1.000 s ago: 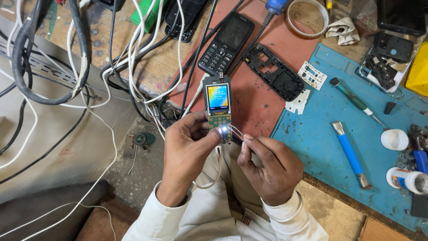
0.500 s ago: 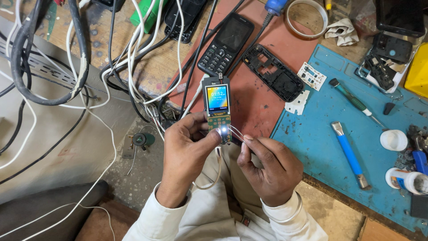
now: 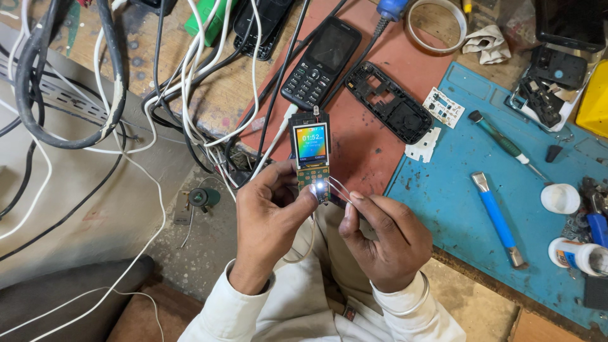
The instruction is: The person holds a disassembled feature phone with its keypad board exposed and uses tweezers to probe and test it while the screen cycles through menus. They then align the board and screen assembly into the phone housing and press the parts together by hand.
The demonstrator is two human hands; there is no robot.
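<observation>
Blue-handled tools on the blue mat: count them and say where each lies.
3 at least: a blue-handled tool mid-mat, right of the right hand; a blue handle at the right edge, partly cut off; a blue-grip tool at the top, off the mat. Others may be hidden.

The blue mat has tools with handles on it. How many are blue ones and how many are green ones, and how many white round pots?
Blue-handled tools: 1
Green-handled screwdrivers: 1
White round pots: 1
Total: 3
The left hand holds a bare phone board with its screen lit; the right hand pinches thin wires at it.
</observation>
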